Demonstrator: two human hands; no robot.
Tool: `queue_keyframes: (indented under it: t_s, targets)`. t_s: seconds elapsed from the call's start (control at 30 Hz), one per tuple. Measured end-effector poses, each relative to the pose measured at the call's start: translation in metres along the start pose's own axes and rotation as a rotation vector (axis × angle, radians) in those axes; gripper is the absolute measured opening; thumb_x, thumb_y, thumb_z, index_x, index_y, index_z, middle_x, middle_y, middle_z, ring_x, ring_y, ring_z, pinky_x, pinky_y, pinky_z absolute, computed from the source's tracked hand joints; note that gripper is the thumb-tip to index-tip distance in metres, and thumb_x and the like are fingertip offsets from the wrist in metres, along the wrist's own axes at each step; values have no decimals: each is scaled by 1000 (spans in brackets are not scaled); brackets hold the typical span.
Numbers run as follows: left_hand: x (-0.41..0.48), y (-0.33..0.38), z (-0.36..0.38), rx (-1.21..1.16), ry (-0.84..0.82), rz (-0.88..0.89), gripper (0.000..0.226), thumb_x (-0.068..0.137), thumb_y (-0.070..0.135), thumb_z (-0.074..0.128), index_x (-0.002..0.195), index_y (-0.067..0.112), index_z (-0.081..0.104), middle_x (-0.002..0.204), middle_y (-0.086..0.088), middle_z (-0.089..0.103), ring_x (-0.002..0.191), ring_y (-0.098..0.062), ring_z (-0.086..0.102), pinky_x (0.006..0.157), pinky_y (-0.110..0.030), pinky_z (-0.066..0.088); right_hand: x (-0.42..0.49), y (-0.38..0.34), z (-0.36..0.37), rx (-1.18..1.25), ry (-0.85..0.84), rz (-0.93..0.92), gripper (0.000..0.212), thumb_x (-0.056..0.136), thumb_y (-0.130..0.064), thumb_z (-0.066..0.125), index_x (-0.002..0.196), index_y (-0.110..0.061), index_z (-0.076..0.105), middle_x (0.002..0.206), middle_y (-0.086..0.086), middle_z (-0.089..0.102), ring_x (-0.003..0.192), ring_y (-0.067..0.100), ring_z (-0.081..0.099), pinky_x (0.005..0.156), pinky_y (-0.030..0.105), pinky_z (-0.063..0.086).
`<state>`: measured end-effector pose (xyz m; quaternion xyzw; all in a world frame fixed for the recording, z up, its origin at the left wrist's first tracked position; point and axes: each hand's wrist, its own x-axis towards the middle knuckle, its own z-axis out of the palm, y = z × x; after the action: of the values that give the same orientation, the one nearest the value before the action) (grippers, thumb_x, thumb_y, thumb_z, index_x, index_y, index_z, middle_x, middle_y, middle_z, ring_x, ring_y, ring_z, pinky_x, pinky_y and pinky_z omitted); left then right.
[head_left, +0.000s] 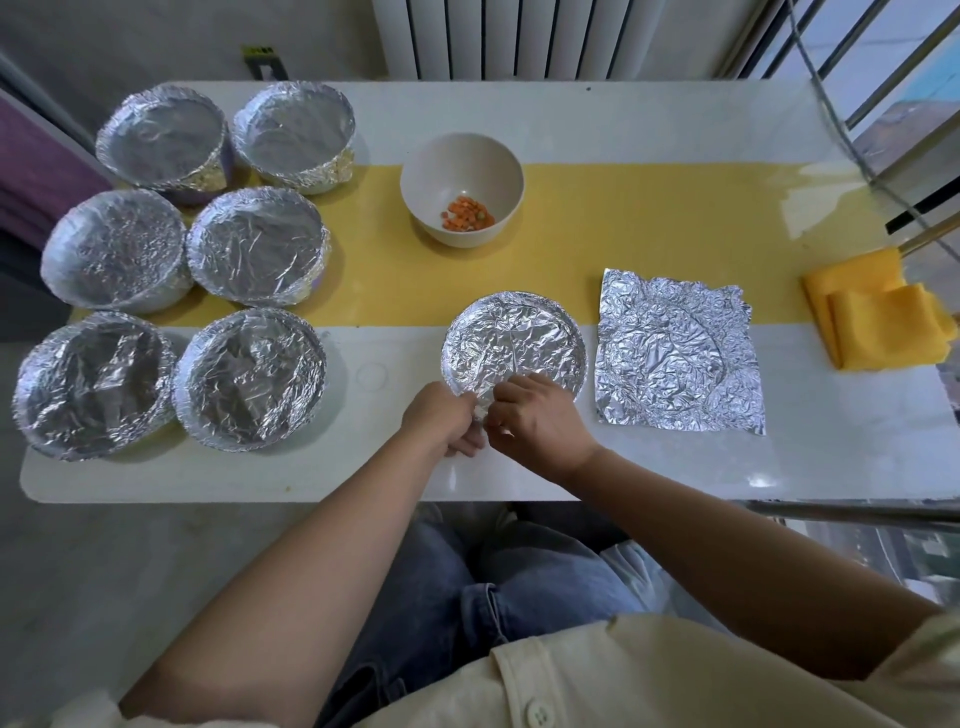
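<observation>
1. Both my forearms reach forward over the near edge of the table (675, 457) and converge toward the middle.
2. My left hand (445, 418) is knuckles-up, its fingers curled and pinching the crinkled foil at the near rim of the foil-covered dish (511, 345).
3. My right hand (537, 421) sits just beside it, almost touching, fingers bent and nipping the same stretch of rim.
4. The dish lies just beyond my knuckles, its near edge under my fingertips, straddling the yellow stripe's near border.
5. A loose foil sheet (680, 348) lies flat just right of the dish.
6. Farther off stands an open bowl (457, 166) with diced carrot (467, 213).
7. Six foil-wrapped bowls (254, 244) cluster on the left; a yellow cloth (872, 312) lies far right.
</observation>
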<state>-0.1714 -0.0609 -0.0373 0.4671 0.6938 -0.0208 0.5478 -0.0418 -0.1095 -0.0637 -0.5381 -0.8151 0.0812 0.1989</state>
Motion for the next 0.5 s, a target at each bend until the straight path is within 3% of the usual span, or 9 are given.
queue_keyframes:
  t_s: [0.1,0.23,0.37,0.5]
  targets:
    - [2,0,3,-20,33,14,34,95,18,49,65,4,59,44,-4,63,64,-30,70,76,-36,56,0,-1,-1,27,31,-1,28,77,-17,49,50,-13,58,57,2,49,54,25,51,49,28,39]
    - [-2,-4,2,-61,33,-18,33,91,28,51,73,4,64,55,-8,69,58,-26,69,64,-30,50,-2,0,1,-7,44,-21,20,72,-9,66,54,-13,60,59,3,50,57,25,51,52,29,36]
    - [-4,-2,6,-92,-17,-59,29,94,22,49,83,1,65,73,-16,74,75,-31,74,82,-39,56,-6,1,2,-23,63,-31,21,73,-11,76,58,-13,63,62,3,51,60,24,51,54,29,35]
    - [-3,-1,5,-95,-37,-56,28,95,16,47,82,-1,66,73,-16,73,75,-30,73,83,-36,55,-11,4,-1,-5,58,-41,20,83,-29,66,70,-13,67,69,3,55,65,24,53,54,31,40]
